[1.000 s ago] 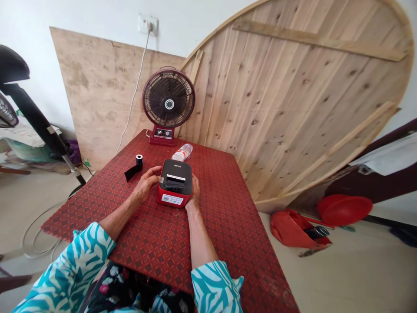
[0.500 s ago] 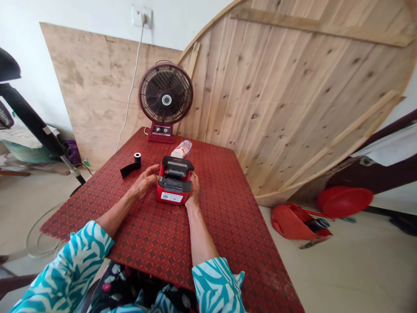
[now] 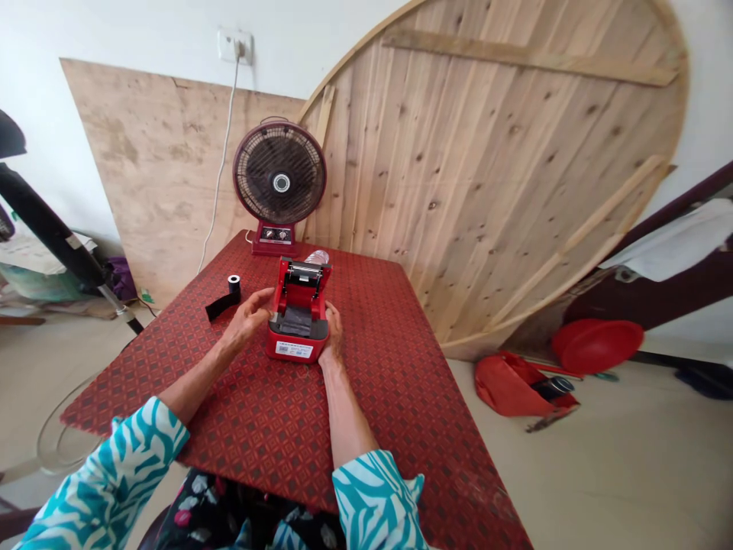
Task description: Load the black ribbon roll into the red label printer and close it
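Note:
A red and black label printer (image 3: 298, 325) sits on the patterned red table (image 3: 401, 397), its lid raised and its dark inside showing. A white sticker is on its near face. My right hand (image 3: 333, 336) grips the printer's right side, with the fingers along the wall. At the left side is my left hand (image 3: 250, 317), its fingers stretched out and apart, the tips close to the printer's wall. Whether they touch it I cannot tell. To the left lies a small roll of black ribbon (image 3: 234, 286) with a loose tail. A clear plastic bottle (image 3: 317, 258) lies partly hidden behind the lid.
A dark red fan (image 3: 280, 179) stands at the table's far edge, its white cord (image 3: 224, 168) running up to a wall socket. A large round wooden board (image 3: 486, 168) leans on the wall. On the floor at right are an orange bag (image 3: 504, 386) and red basin (image 3: 598, 345).
The printer's lid has swung up from partly raised to upright, baring more of the inside. My left fingers have opened away from its side. The whole view has shifted slightly.

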`<state>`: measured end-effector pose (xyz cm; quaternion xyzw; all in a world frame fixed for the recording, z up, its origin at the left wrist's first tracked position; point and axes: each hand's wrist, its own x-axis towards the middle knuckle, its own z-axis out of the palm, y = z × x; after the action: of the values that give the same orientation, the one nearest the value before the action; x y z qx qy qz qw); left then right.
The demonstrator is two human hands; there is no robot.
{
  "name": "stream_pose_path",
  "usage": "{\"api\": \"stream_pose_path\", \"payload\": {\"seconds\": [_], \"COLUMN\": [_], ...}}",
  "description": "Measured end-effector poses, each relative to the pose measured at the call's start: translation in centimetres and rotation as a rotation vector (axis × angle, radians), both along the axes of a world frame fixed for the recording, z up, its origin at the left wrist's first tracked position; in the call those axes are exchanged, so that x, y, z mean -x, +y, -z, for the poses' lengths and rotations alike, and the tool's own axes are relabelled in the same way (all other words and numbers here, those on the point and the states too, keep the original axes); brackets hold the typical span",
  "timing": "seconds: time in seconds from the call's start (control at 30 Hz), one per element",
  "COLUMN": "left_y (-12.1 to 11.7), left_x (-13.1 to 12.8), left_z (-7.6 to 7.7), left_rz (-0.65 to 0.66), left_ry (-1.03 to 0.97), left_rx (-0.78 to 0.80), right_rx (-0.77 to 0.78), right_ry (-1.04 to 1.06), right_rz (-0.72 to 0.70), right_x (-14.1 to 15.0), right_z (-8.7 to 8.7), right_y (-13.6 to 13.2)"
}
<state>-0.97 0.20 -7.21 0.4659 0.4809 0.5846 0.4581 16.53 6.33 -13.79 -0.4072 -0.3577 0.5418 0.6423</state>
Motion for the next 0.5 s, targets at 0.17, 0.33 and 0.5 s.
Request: {"api": "stream_pose_path", "payload": {"seconds": [0.17, 0.33, 0.5], "left_y": [2.9, 7.9, 10.5], "left_x": [-0.9, -2.6, -3.3], "left_z": [-2.8, -4.7, -4.8], "left_rz": [0.133, 0.418, 0.467], "left_ry": [0.388, 0.875, 0.918], "left_rx": [-0.151, -0.104, -0.081], "right_rx": [-0.022, -0.015, -0.011], "right_ry": [0.053, 0.08, 0.084], "right_rz": [-0.013, -0.015, -0.047], "right_x": [0.1, 0.2, 0.3], "right_z": [-0.4, -0.4, -0.2], "right_y": [-0.1, 0.0, 0.3]}}
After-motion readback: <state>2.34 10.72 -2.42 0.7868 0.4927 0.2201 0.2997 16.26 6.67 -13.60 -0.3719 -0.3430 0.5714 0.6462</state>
